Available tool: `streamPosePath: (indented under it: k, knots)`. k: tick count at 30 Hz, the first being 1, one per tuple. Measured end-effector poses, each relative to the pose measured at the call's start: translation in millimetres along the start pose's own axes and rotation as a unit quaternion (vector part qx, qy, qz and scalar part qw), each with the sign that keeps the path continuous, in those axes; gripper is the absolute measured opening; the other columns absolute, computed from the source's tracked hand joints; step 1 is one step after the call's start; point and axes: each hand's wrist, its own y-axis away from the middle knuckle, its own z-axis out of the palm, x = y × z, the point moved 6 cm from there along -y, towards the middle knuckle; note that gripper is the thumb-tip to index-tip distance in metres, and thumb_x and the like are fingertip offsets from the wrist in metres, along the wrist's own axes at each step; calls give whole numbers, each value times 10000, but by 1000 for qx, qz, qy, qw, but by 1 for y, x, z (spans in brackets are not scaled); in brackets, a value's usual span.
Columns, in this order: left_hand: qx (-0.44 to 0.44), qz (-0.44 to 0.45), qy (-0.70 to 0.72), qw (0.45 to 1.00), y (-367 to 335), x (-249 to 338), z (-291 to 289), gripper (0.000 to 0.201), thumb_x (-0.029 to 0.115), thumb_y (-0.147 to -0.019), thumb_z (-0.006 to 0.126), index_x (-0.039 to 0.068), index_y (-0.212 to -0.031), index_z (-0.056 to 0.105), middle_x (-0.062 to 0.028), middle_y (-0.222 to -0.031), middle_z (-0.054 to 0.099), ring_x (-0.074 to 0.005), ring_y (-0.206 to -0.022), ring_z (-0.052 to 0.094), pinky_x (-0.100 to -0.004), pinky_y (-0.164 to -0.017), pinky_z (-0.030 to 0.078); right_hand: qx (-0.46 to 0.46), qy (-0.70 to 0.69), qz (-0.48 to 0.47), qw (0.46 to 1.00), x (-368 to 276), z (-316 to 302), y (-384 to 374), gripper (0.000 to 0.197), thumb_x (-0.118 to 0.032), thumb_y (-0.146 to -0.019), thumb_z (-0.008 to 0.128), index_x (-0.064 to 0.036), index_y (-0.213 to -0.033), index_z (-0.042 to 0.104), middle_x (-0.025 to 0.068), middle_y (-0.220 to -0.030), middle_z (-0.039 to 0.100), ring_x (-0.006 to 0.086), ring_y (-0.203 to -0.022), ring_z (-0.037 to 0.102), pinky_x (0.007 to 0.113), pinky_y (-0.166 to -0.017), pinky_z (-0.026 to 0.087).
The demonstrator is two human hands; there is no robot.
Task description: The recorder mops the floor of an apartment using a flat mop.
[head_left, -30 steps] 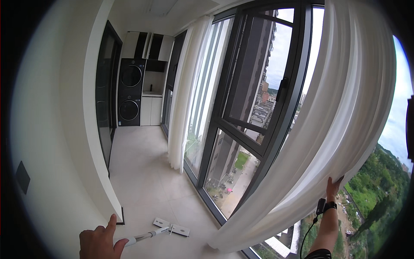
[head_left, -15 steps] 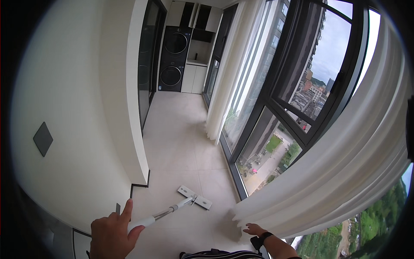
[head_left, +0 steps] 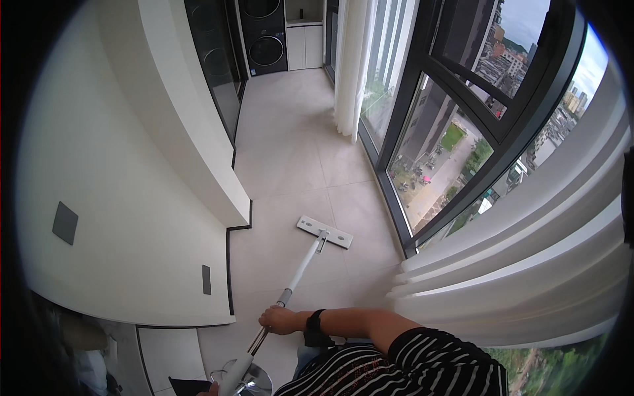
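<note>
The mop (head_left: 304, 267) is finished in what looks like smooth white plastic, with a shiny bare-metal section (head_left: 257, 341) exposed along its pole. The floor (head_left: 284, 145) is covered in smooth pale tile, on which a soft sheen is seen. The wall (head_left: 119, 218) is left matt and even. Thin, softly folded cloth is seen in the curtain (head_left: 515, 284). Clear glass panes (head_left: 439, 155) are held in a dark, metal-looking frame (head_left: 462, 94). Gloss is shown by the machine's round door (head_left: 265, 51).

black white-striped shirt (head_left: 323, 381) | red front print (head_left: 362, 371) | short sleeve (head_left: 436, 360) | black wristband (head_left: 315, 329)
</note>
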Motion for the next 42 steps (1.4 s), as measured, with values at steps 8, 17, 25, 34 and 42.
streamPosePath:
  k: [8, 17, 25, 34, 42]
  knots:
    - [2, -20, 86, 996, -55, 71, 66, 526, 252, -773, 654, 121, -1260, 507, -170, -880, 609, -374, -790, 589, -429, -681, 482, 43, 34, 144, 988, 94, -23, 61, 177, -111, -748, 611, -93, -893, 511, 82, -922, 543, 288, -1009, 514, 516, -932, 355]
    - [-95, 132, 124, 979, -200, 230, 255, 731, 111, -769, 535, 24, -1402, 180, -253, -1017, 509, -406, -866, 590, -464, -761, 490, 56, 58, 422, 903, 188, -51, 174, 450, -57, -834, 507, -112, -1272, 417, 65, -1438, 272, 329, -1358, 199, 563, -1051, 253]
    - [-176, 163, 131, 962, -50, 154, 333, 734, 72, -773, 487, 37, -1419, 139, -252, -971, 494, -416, -814, 582, -480, -708, 490, -111, 168, 331, 922, 112, 74, 216, 342, -133, -852, 512, -160, -1193, 515, 48, -1300, 405, 328, -1345, 199, 722, -974, 200]
    - [-260, -59, 425, 865, 236, -67, 281, 620, 136, -800, 610, 45, -1360, 361, -101, -937, 621, -180, -781, 566, -303, -692, 445, -166, -77, -73, 980, -146, 251, 190, 226, -101, -798, 537, -179, -993, 620, 62, -869, 613, 264, -976, 577, 610, -1049, 163]
    - [-394, -188, 538, 721, 123, 16, 300, 510, 170, -826, 593, 8, -1281, 427, -12, -711, 535, -70, -545, 472, -213, -467, 383, 31, 101, 130, 986, -17, 162, 205, 205, -151, -774, 596, -181, -975, 623, 42, -897, 575, 258, -1076, 493, 674, -1002, 166]
